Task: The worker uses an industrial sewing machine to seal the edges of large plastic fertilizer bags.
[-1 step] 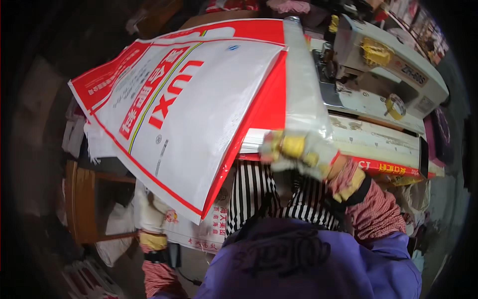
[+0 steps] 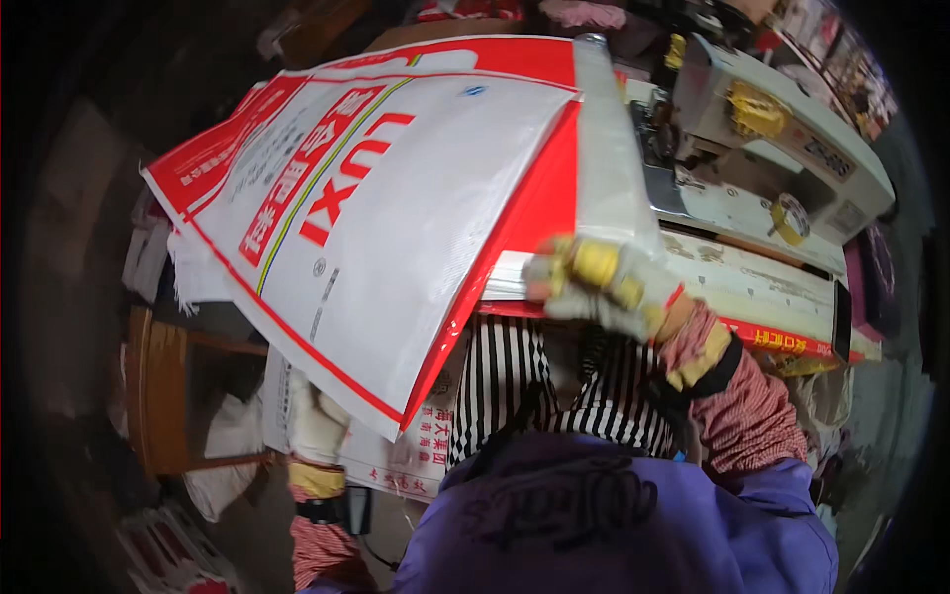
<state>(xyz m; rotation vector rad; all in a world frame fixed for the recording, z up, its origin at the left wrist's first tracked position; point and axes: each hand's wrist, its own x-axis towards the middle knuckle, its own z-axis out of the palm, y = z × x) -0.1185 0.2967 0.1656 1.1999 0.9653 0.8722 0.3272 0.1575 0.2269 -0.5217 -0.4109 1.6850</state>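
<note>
A large white-and-red woven plastic sack [image 2: 435, 178] lies slantwise on top of a stack, its near corner hanging toward my lap. Under it more red sack [image 2: 539, 203] shows, with a translucent plastic liner [image 2: 606, 168] along the right side. My right hand [image 2: 599, 282], in a white glove with yellow tape round the fingers, is at the near end of the liner, by the stack's edge; motion blurs its fingers. My left hand [image 2: 319, 426], gloved in white, is low beside the sack's near corner. Its fingers are hidden by the sack.
A grey industrial sewing machine [image 2: 782, 119] stands at the right, with a tape roll [image 2: 790, 218] on its bed. A wooden frame [image 2: 143, 396] stands at the left. Another printed white sack [image 2: 396, 460] lies beside my striped apron [image 2: 505, 386].
My right hand has shifted slightly up and to the right. My left hand has moved slightly right. The whole view has shifted a little, and the sack lies much as before.
</note>
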